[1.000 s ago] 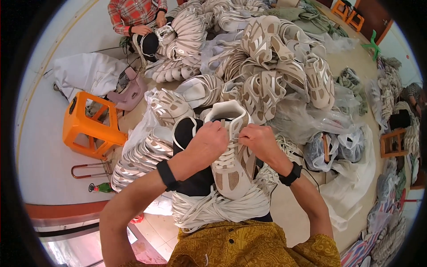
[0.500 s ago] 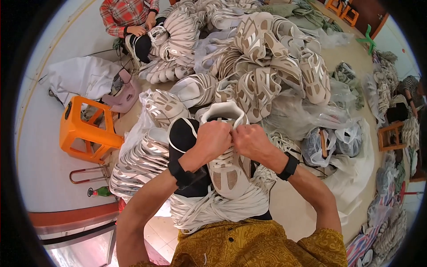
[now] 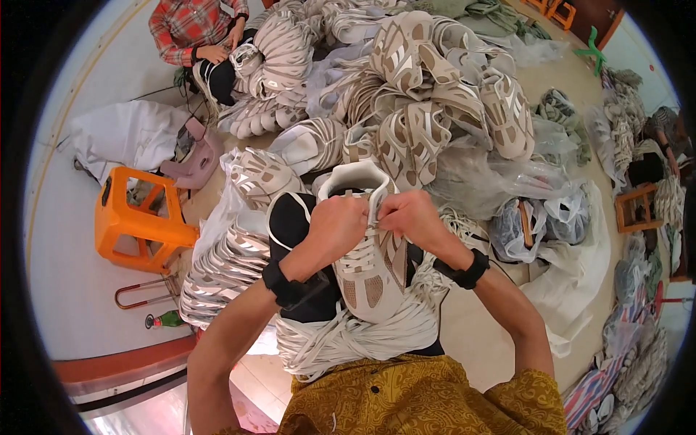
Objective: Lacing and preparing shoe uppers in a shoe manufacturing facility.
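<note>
A beige and white shoe upper (image 3: 384, 301) stands on my lap, its padded collar pointing away from me. A flat white shoelace (image 3: 359, 258) runs across its throat in several rows. My left hand (image 3: 338, 226) is closed on the upper's left eyelet edge near the collar. At the opposite edge my right hand (image 3: 412, 219) pinches, and a lace shows by its fingertips; exactly what lies inside the fingers is partly hidden. Beneath the upper, a thick bundle of loose white laces (image 3: 341, 344) lies across my lap. Black cloth (image 3: 288, 221) shows to the left of the upper.
Nested shoe uppers (image 3: 225, 272) are stacked at my left, and a large heap of uppers (image 3: 417, 138) lies ahead. An orange stool (image 3: 141, 243) stands at left. Plastic bags (image 3: 540, 228) lie at right. A person in a checked shirt (image 3: 190, 30) works at the far left.
My right hand has drawn slightly away to the right from my left hand, opening a gap between them. The shoe upper stays between them on my lap, and the whole view has shifted slightly.
</note>
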`<state>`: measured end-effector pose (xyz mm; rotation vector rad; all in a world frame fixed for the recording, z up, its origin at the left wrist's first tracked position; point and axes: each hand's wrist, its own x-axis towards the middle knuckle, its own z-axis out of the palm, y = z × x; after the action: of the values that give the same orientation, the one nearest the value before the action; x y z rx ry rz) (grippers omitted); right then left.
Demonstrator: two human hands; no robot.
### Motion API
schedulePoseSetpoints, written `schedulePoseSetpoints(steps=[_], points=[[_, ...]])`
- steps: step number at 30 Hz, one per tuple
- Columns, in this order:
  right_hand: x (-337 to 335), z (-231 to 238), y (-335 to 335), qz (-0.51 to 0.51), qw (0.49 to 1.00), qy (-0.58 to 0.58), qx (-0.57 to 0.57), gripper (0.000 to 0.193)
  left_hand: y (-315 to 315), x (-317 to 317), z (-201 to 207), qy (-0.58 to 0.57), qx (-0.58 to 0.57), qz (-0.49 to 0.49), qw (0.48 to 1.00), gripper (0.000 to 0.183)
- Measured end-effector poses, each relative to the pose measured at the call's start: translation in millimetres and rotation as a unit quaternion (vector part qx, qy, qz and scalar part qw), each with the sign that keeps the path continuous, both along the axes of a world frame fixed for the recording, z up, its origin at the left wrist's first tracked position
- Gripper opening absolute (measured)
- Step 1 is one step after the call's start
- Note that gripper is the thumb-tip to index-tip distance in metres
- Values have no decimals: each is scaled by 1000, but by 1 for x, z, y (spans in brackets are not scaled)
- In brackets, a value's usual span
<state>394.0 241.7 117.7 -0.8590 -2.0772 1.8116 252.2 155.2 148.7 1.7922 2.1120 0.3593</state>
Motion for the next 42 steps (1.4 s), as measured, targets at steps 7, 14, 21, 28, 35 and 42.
schedulePoseSetpoints(steps=[7,14,21,28,35,42], points=[[-8,-15,-19,19,812,42,581,7,-1,-3,1,-43,24,11,999,14],[-3,-19,-15,-23,931,149,333,7,21,-18,-11,-27,-75,-130,988,13],[-1,-14,-14,-59,976,122,173,11,11,-17,-15,-79,3,-140,987,13],[-2,-8,-2,-18,994,106,-20,9,-15,-34,19,-16,30,-158,987,16],[7,-16,8,-33,963,135,-229,19,-89,-58,152,-636,134,126,749,17],[18,25,11,-65,979,170,-86,20,-65,-71,202,-630,255,93,728,25]])
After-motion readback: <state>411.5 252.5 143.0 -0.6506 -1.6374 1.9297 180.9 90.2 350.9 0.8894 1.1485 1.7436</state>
